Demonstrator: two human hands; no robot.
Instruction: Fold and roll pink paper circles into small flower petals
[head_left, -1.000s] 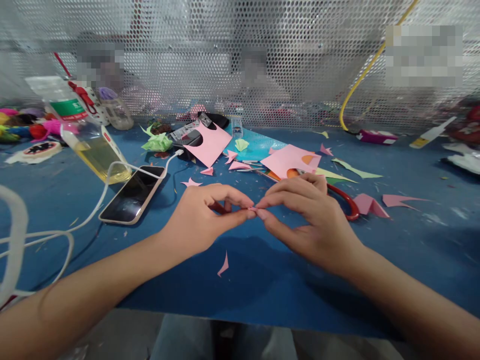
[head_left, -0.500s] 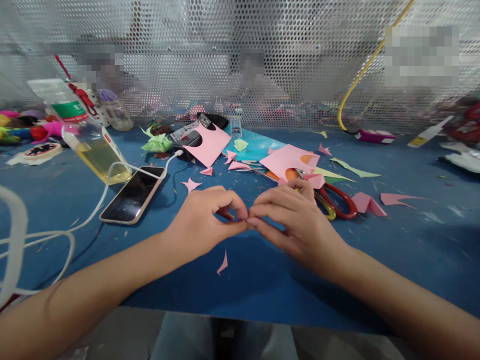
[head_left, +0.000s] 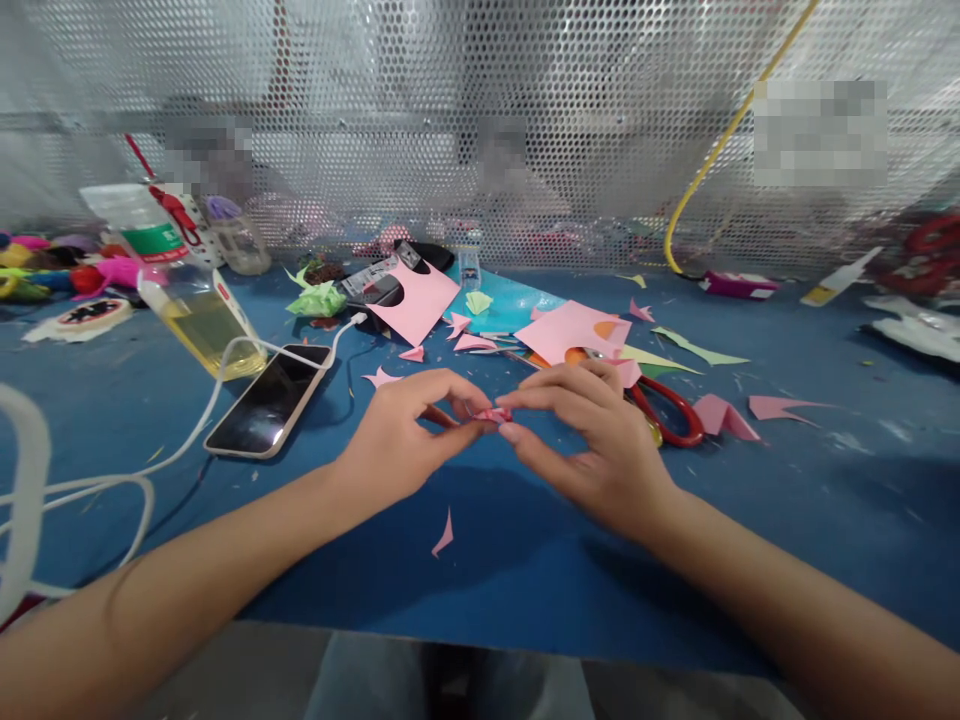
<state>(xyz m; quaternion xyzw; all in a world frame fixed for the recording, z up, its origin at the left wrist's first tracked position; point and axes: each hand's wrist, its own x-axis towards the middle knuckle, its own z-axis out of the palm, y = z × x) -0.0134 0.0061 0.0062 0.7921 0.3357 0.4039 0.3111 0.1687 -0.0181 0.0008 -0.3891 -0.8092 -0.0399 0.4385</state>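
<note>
Between my fingertips, above the blue table, is a small pink folded piece (head_left: 493, 414). My left hand (head_left: 420, 425) pinches its left end with thumb and fingers. At the right end, the fingertips of my right hand (head_left: 592, 430) close on the piece from the other side. Red-handled scissors (head_left: 686, 413) lie partly hidden behind my right hand. A thin pink paper scrap (head_left: 444, 535) rests on the table below my hands, and a pink sheet with cut-out curves (head_left: 416, 302) lies beyond them.
On the left are a phone (head_left: 271, 400), its white cable (head_left: 196, 432) and a tilted bottle of yellow liquid (head_left: 202, 320). A perforated metal screen (head_left: 420, 130) stands behind. Pink scraps (head_left: 724, 417), a purple box (head_left: 739, 286) and a small glue bottle (head_left: 840, 278) are at the right.
My fingertips have parted slightly, and the pink piece between them now shows. The view has shifted a little.
</note>
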